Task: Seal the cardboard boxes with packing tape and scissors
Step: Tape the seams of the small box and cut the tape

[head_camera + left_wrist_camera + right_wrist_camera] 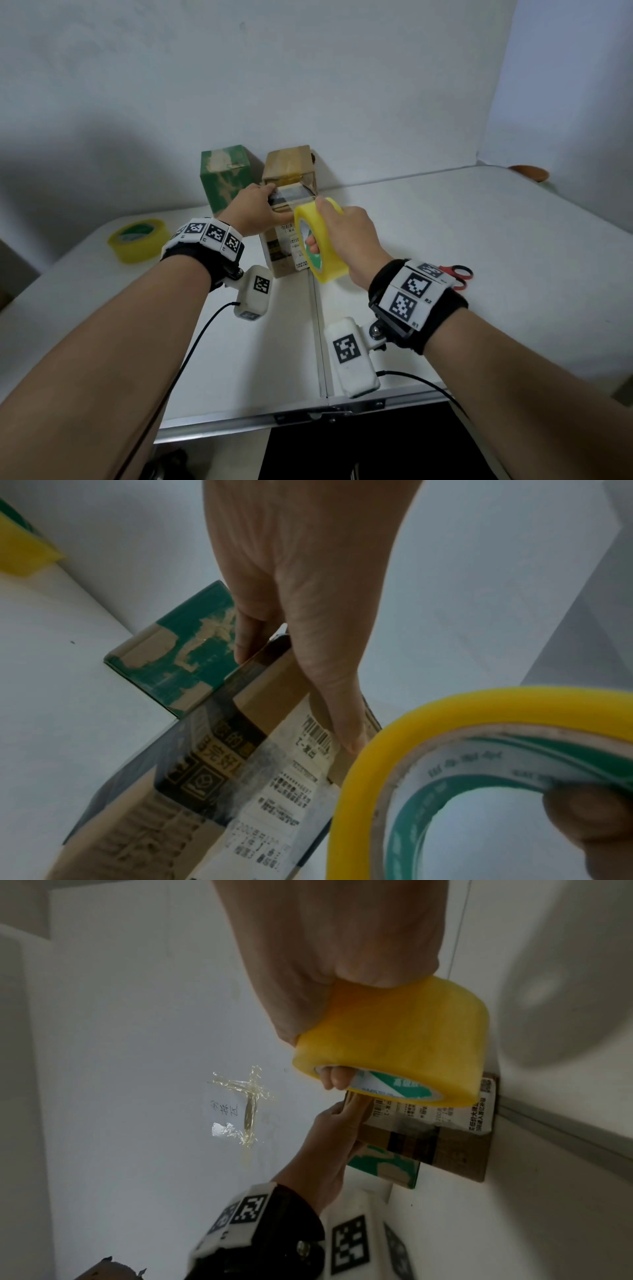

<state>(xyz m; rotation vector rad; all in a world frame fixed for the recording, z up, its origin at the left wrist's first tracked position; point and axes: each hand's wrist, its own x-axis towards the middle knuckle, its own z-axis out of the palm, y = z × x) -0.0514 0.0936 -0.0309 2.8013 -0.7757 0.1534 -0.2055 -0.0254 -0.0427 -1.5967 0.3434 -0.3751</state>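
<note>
Just beyond the right grip [346,236] clutching the yellow packing-tape roll [320,241], the left grip [251,212] clamps the brown labelled cardboard box [279,255].

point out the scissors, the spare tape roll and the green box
scissors [459,273]: head view, red handles.
spare tape roll [138,241]: head view, yellow outer side.
green box [224,178]: head view, front face.

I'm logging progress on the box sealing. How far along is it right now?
Looks done: nothing certain; whether the brown box behind and the green box are sealed can't be told. In hand: left hand holds the near box top, right hand grips the tape roll. Left: cutting; scissors lie untouched.
</note>
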